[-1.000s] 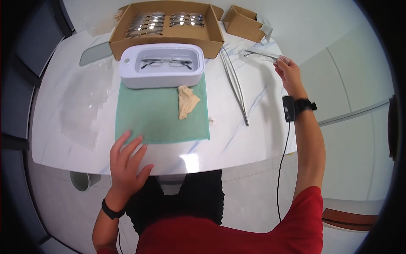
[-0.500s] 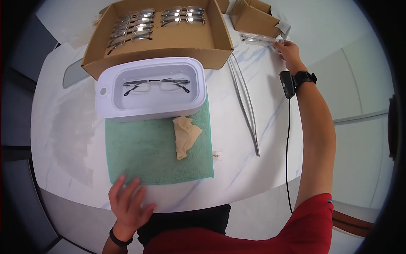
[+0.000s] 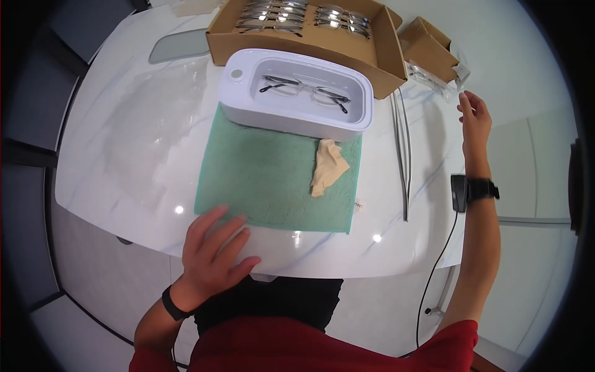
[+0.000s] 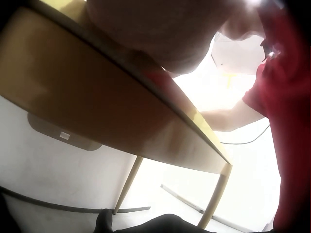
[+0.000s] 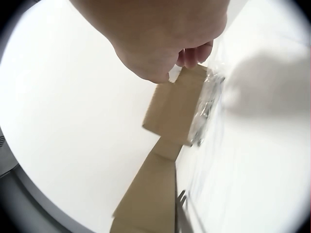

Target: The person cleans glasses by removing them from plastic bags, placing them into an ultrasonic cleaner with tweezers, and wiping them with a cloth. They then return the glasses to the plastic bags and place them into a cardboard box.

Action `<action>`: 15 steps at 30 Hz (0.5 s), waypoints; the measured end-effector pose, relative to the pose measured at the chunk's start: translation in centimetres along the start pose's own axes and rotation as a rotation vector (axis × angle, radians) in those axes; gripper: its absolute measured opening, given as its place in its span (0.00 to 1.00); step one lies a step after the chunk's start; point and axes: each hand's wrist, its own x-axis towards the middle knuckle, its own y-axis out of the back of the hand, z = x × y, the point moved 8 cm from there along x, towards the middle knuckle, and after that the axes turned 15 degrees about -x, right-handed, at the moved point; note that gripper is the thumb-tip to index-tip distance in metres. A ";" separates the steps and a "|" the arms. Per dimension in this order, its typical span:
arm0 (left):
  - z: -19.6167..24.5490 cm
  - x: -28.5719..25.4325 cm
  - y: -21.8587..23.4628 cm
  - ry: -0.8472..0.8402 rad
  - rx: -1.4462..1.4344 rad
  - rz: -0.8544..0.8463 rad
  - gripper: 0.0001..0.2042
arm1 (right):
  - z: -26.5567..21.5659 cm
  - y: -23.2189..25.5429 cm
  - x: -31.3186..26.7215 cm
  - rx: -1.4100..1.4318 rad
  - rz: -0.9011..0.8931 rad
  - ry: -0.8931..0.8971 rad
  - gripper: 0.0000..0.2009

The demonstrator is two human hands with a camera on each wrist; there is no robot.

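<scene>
At the table's front edge the left hand has its fingers spread, fingertips over the near edge of the green cloth, holding nothing. On the far right, the right hand has loosely bent fingers, with nothing visible between them. Just left of its fingertips, a clear bag with glasses lies against the small cardboard box; the right wrist view shows the bag beside the box. Glasses lie in the white basin. A beige cloth lies on the green one.
Behind the basin stands a large cardboard box with rows of glasses. Two thin grey strips lie right of the green cloth. Clear plastic sheets and a grey lens-shaped panel are on the left.
The right hand has let go of the bagged glasses, which moved back against the small box, and is now slightly apart from them. The left hand stays near the front edge; the head view has shifted.
</scene>
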 end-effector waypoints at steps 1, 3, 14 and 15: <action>0.1 0.1 0.1 -0.009 -0.007 0.009 0.19 | -2.2 0.5 -1.8 0.023 -0.046 0.045 0.17; 0.4 0.0 0.4 -0.009 -0.026 0.028 0.18 | -6.4 0.9 -6.0 0.066 -0.192 0.120 0.14; 0.6 -0.6 1.8 -0.037 -0.150 0.192 0.15 | -21.2 -5.8 -23.6 -0.234 -0.521 0.607 0.17; 0.6 -0.7 2.0 -0.041 -0.156 0.203 0.15 | -21.3 -6.5 -23.9 -0.281 -0.493 0.644 0.17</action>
